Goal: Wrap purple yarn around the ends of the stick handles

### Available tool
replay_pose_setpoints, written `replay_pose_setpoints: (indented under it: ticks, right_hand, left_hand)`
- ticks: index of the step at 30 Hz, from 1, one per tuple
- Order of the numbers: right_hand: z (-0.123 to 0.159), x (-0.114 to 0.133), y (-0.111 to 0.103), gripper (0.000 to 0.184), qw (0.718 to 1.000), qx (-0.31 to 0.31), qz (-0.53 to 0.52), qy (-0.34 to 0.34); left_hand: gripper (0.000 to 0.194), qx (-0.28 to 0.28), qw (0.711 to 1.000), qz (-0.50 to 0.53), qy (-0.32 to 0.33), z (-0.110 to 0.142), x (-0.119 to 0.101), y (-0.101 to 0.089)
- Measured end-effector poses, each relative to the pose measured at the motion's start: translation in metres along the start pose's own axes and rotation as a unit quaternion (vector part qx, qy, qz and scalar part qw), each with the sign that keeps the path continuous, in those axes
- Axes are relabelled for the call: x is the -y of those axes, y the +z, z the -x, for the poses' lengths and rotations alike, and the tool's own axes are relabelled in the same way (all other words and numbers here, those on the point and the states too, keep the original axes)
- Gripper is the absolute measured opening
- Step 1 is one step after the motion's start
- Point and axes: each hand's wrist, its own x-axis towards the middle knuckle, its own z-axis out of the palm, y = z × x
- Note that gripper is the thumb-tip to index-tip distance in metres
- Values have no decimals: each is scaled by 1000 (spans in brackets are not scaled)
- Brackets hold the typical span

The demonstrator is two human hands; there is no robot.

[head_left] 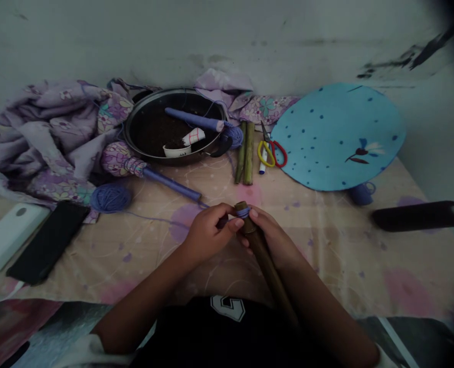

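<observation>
Left hand (207,232) and right hand (272,237) are together, clamped on a bamboo stick (259,250); purple yarn (243,212) covers only its tip. A wrapped stick (192,119) lies in the pan (175,94); two bare sticks (248,153) remain.

Tilted bamboo stick (265,263) (purple-yarn-wrapped top)

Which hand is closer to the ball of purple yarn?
Left. The left hand is closer, to the right of the ball of purple yarn in the view and not touching it. The right hand is farther away, past the left hand, on the bamboo stick.
</observation>
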Motion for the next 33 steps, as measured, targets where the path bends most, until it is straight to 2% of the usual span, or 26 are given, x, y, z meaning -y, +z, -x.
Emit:
replay_pose_setpoints:
  ticks: [3, 6, 9, 13, 15, 20, 25, 27, 33]
  right_hand:
    - [0, 1, 0, 25, 999, -10, -27, -16]
    - [0, 2, 2, 29, 998, -15, -53, -26]
    - [-1, 4, 4, 32, 998, -9, -59, -10]
    - [-2, 3, 5, 35, 998, 0, -68, 15]
    - [-2, 2, 6, 36, 997, -5, -78, 13]
    - [-1, 1, 7, 38, 996, 9, -85, 16]
    - [0, 3, 8, 30, 997, 3, -74, 23]
    - [1, 2, 8, 29, 998, 0, -66, 20]
    - [1, -1, 7, 26, 999, -15, -38, -31]
  left_hand:
    - [27, 5, 989, 135, -65, -2, -2, 0]
    - [28, 16, 955, 267, -129, -3, -2, 0]
    - [28, 24, 930, 329, -161, -5, -1, 2]
    - [28, 6, 928, 333, -170, -7, 3, 4]
    - [25, 10, 917, 355, -181, -7, 6, 4]
    - [42, 71, 881, 427, -193, -4, 8, 5]
    - [38, 121, 839, 510, -146, 0, 3, 8]
    - [34, 121, 839, 512, -135, 1, 2, 9]
    - [30, 95, 866, 473, -133, 0, 3, 10]
